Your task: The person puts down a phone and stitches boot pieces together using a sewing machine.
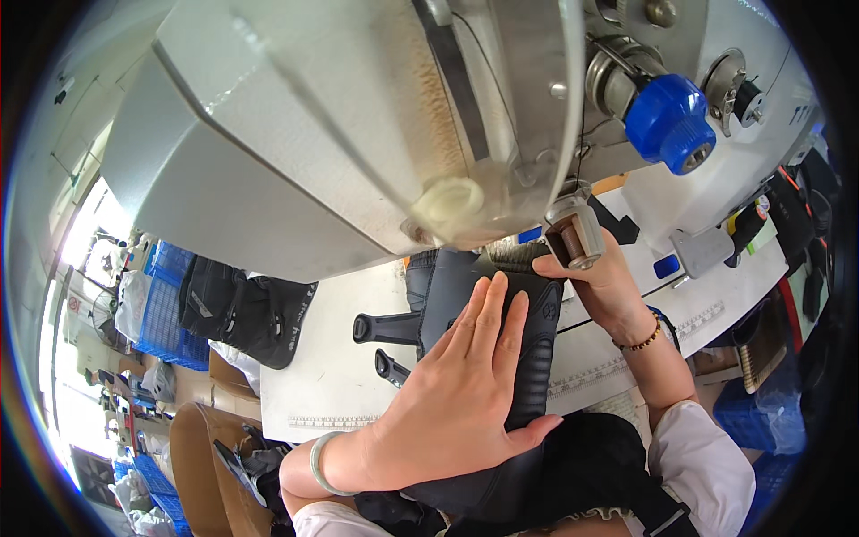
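The black bag (534,380) lies centre-frame, below the sewing machine (295,143); the left hand (456,394) rests flat on it, grasping nothing; the right hand (610,285), near its upper-right corner, has an unclear grip; likely light and padded, best held along its ribbed side.

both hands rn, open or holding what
Left hand: open, palm down on the black piece.
Right hand: at the piece's far right corner; partly hidden, grip can't be told.
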Tool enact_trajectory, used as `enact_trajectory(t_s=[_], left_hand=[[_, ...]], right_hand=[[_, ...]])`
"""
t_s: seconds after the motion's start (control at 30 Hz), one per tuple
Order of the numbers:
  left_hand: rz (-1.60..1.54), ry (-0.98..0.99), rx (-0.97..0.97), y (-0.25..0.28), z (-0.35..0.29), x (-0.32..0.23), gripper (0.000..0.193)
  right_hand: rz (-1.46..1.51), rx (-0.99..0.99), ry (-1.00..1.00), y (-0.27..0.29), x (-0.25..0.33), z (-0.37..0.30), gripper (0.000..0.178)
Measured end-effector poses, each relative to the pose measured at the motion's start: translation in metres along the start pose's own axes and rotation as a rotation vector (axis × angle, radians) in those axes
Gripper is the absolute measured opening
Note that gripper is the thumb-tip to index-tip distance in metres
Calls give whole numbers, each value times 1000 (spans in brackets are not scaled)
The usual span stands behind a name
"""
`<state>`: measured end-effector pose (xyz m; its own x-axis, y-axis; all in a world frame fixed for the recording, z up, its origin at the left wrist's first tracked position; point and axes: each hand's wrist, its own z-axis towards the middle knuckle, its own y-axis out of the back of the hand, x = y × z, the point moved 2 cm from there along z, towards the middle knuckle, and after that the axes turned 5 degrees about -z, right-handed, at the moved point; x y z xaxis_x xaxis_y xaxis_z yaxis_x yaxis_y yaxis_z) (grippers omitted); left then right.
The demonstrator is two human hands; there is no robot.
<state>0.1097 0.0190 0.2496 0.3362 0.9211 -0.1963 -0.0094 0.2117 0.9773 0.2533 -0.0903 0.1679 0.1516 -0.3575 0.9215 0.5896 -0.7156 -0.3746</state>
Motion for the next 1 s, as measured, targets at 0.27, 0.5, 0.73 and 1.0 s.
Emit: enact_trajectory(t_s=[0.27, 0.5, 0.73, 1.0], left_hand=[[10, 15, -30, -1, 1, 3, 88], [26, 17, -50, -2, 4, 3, 88], [65, 11, -49, 0, 5, 4, 88], [52, 9, -52, 0, 6, 5, 88]], right_hand=[[39, -1, 6, 2, -3, 6, 32], [11, 0, 41, 2, -4, 12, 33], [-73, 16, 45, 3, -2, 16, 37], [-139, -31, 1, 0, 6, 15, 38]])
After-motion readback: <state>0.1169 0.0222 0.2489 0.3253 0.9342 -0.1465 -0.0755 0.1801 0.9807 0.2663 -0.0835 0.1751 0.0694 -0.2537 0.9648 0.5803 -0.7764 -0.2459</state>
